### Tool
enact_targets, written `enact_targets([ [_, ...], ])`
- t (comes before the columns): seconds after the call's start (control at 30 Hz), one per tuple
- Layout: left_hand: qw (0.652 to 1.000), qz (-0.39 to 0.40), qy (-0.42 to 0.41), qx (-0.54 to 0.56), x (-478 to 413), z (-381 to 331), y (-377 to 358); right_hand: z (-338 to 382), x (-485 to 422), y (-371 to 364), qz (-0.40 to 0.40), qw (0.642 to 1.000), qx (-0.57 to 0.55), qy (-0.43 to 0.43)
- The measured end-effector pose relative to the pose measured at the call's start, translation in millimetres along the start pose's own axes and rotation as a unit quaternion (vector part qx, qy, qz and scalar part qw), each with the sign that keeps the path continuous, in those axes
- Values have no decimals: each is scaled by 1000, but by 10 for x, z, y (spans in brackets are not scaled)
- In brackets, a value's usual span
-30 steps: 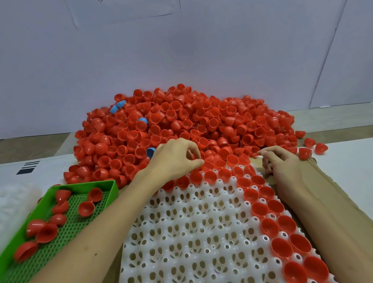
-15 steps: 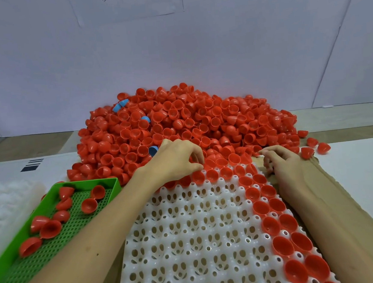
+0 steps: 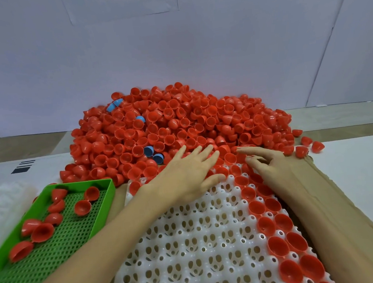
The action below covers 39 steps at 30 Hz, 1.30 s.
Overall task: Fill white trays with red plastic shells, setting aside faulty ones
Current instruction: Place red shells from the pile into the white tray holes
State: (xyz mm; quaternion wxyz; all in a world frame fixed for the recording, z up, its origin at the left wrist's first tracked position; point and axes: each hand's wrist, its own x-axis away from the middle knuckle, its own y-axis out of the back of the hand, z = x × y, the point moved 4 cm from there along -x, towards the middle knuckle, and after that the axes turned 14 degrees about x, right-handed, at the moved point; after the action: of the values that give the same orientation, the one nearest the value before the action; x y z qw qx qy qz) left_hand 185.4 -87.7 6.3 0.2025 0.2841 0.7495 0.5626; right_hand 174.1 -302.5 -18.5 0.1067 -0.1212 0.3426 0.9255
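Observation:
A big heap of red plastic shells [image 3: 179, 124] lies against the back wall. In front of it sits a white tray [image 3: 189, 248] with round pockets; red shells [image 3: 274, 226] fill its right edge and far row. My left hand [image 3: 188, 174] lies flat, fingers spread, on the tray's far edge at the foot of the heap. My right hand [image 3: 265, 162] rests beside it, fingers apart and reaching left onto the shells. Neither hand visibly holds a shell.
A green perforated bin [image 3: 54, 230] at the left holds several red shells. A few blue shells [image 3: 153, 154] sit in the heap. Brown cardboard [image 3: 342, 207] lies under the tray at the right. White foam-like material [image 3: 0, 200] is at far left. Loose shells [image 3: 311, 146] lie at right.
My left hand has uncurled from a closed pinch into a flat, spread palm and slid a little forward. My right hand's fingers have stretched out leftward towards the heap.

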Motion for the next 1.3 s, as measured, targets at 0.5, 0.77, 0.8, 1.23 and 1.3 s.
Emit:
enact_targets([
  [0.5, 999, 43, -20, 25, -217, -317, -283, -64, -42, 21, 51, 999, -1, 7],
  [0.77, 998, 56, -14, 41, -204, -303, -248, -89, -115, -20, 58, 994, 83, 51],
  [0.8, 997, 57, -14, 40, -205, -306, -242, -98, -114, -15, 59, 994, 83, 48],
  [1.23, 995, 90, -29, 36, -202, -242, -289, -103, -58, 20, 110, 992, 61, 25],
  [1.3, 995, 87, -31, 39, -201, -220, -308, -90, -49, 23, 112, 991, 67, 29],
])
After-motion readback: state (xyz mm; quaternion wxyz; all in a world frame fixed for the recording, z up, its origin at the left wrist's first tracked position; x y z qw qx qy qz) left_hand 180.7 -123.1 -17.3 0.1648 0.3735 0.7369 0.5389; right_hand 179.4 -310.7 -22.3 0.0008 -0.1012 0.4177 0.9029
